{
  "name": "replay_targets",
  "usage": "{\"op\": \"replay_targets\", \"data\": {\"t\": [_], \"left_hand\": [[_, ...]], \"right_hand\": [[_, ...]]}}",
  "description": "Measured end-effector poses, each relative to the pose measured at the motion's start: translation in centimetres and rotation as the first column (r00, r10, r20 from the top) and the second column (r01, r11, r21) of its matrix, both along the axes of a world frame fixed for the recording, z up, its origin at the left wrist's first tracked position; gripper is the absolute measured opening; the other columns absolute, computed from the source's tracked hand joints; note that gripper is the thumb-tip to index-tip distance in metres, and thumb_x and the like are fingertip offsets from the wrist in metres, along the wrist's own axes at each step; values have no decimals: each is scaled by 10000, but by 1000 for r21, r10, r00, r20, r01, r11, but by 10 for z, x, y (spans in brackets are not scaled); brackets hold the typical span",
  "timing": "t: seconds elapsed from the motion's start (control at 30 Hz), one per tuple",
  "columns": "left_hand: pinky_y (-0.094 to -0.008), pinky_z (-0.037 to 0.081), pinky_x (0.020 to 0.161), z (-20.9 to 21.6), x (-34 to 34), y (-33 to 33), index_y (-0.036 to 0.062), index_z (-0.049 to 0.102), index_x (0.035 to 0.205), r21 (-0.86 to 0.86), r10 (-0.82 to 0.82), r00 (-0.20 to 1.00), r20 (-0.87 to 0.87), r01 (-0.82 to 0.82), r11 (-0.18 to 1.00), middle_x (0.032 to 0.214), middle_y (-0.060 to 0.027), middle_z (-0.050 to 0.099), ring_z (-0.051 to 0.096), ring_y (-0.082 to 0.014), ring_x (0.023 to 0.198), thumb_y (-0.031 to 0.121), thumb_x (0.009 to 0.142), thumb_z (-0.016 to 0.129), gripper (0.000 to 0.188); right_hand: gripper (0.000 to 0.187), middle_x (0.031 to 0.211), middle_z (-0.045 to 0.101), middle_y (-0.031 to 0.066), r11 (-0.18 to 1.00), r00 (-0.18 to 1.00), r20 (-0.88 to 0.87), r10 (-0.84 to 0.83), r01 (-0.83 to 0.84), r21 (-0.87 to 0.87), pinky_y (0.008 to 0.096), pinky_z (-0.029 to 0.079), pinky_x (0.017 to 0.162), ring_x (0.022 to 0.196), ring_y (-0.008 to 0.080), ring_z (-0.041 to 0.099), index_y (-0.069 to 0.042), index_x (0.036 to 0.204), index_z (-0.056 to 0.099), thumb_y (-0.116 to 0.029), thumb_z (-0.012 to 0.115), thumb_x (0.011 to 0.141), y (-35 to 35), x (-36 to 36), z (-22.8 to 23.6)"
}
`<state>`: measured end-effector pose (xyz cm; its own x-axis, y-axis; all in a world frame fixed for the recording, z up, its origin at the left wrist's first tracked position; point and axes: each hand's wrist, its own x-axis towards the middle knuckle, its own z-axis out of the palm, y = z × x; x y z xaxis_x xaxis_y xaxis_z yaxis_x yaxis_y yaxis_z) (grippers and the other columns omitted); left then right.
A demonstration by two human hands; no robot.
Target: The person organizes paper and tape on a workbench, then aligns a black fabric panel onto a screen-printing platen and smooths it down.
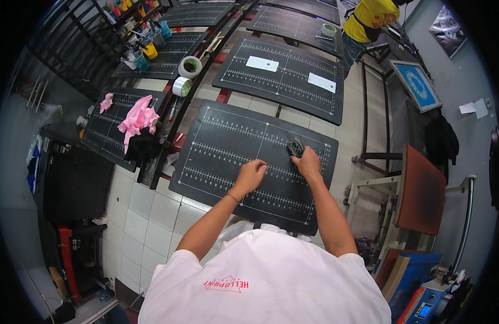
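Observation:
A black board (pixel 222 162) printed with white ruler scales and grid lines lies right in front of me. My right hand (pixel 309 163) is closed around a small dark hand tool (pixel 295 147) with a rounded, looped body, over the board's right part. Its exact kind is not clear. Left of it, my left hand (pixel 252 175) is over the middle of the board, fingers curled together in a pinch. Anything between those fingertips is too small or hidden to make out.
Another ruled board (pixel 287 81) beyond carries two white cards (pixel 262 63). Tape rolls (pixel 190 67) sit on the left rail, near pink cloth (pixel 137 119). Cups (pixel 149 48) stand farther back. A person in yellow (pixel 372 19) is at far right. A brown-padded press (pixel 421 191) stands right.

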<state>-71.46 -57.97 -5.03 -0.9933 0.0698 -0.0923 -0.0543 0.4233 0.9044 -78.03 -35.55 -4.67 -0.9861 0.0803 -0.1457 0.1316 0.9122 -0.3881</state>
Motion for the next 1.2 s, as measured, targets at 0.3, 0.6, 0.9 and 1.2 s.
{"op": "replay_targets", "data": {"t": [0.3,0.6,0.9,1.2], "left_hand": [[-316,544,773,-28,-4,59,-28,499,1257,487,-21,862,506,-266,832,1135,-122,619,642,-187,931,301,970,530,438],[-355,589,651,-4,37,21,59,487,1147,650,67,807,586,-518,557,988,-81,596,646,-186,838,291,992,464,280],[-523,471,799,29,-74,-204,-31,529,1004,-200,626,747,-221,-663,721,952,-301,630,591,-494,938,236,921,558,282],[-466,497,919,-15,-165,-321,1,623,1078,-612,584,811,-46,-485,625,1189,-267,607,609,-409,1083,93,835,585,263]], "right_hand": [[412,856,664,259,995,999,-26,-34,32,-96,450,529,753,847,420,662,61,983,533,-205,735,740,-24,23,-5],[607,1210,608,240,684,939,170,299,-87,-724,349,483,905,1087,282,609,71,1316,471,-195,705,823,-76,87,47],[495,1228,595,158,675,901,341,269,76,-734,302,505,856,1038,212,610,30,1330,489,-186,635,909,-15,106,37],[415,1155,622,119,661,869,489,75,324,-677,293,520,774,942,176,627,23,1283,523,-199,590,938,29,142,19]]}}
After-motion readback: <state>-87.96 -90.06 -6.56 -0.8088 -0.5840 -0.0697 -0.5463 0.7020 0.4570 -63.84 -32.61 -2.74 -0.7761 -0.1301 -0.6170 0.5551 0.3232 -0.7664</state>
